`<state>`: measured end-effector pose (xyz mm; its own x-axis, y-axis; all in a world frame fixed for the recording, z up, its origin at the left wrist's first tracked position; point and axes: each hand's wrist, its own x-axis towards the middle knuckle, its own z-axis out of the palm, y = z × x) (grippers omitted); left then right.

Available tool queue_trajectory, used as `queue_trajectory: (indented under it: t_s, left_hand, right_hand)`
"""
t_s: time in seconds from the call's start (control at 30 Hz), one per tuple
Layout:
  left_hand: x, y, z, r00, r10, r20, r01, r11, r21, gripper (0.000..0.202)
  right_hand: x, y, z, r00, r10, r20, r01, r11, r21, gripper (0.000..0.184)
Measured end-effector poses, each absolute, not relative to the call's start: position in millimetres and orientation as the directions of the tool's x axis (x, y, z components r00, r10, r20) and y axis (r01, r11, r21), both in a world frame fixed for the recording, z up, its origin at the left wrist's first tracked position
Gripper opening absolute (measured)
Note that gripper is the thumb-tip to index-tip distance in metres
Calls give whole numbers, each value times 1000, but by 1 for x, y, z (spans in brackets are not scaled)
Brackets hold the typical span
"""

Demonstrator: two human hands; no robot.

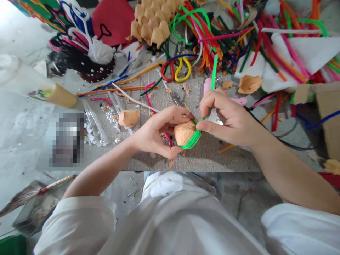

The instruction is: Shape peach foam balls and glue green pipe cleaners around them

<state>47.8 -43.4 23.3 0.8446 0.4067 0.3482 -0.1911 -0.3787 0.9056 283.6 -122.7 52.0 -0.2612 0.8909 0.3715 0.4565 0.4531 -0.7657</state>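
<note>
My left hand (159, 132) is closed around an orange egg-carton cup (183, 132), thumb below and fingers above. A green pipe cleaner (195, 139) wraps round the rim of the cup and rises to the upper right. My right hand (225, 118) pinches that pipe cleaner just beside the cup. A short pink pipe cleaner piece (168, 139) shows under my left fingers. Another cut orange cup (129, 118) lies to the left on the grey mat (212, 156).
A heap of coloured pipe cleaners (239, 39) fills the back right. An egg carton (151, 21) stands at the back. White beads (106, 124), a glue bottle (39, 88), white paper (305, 53) and a cardboard box (326, 117) lie around. The mat's front edge runs above my lap.
</note>
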Motion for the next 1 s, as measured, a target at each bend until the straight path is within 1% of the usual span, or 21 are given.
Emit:
queue_trajectory:
  t_s: [0.1,0.2,0.27,0.4,0.47,0.57,0.63,0.73,0.83,0.9,1.0]
  left_hand:
    - [47,-42,23,847,424,322,-163,-368,915,56]
    - [46,-42,22,863,430,267,-130,-322,938,62]
    - [46,-42,22,870,427,245,-124,-290,949,64]
    - [47,-43,24,875,400,275,-181,-257,949,60]
    - [48,-42,26,862,418,288,-184,-271,945,59]
    - [50,-39,28,837,460,298,-161,-314,936,62]
    - [51,-37,28,840,462,285,-145,-315,938,63]
    - [50,-34,26,852,463,246,-111,-300,948,65]
    - [49,-32,24,847,473,242,-111,-288,951,61]
    - [50,-32,24,833,493,251,-136,-257,957,59]
    - [51,-33,26,822,499,275,-186,-221,957,64]
  right_hand:
    - [284,-123,51,-284,885,369,432,462,-775,20]
    - [284,-124,52,-287,887,361,427,456,-781,18]
    - [284,-124,51,-280,894,350,420,442,-792,20]
    - [281,-121,47,-240,907,346,380,416,-826,26]
    - [278,-120,44,-217,912,347,332,404,-853,29]
    - [276,-119,41,-218,928,301,248,351,-903,31]
    - [275,-119,40,-237,931,277,197,325,-925,32]
    - [276,-119,40,-238,931,277,138,315,-939,35]
    - [275,-120,40,-197,945,260,123,286,-950,38]
    - [273,-121,41,-131,963,236,119,252,-960,39]
    - [267,-122,42,-27,977,210,96,212,-973,40]
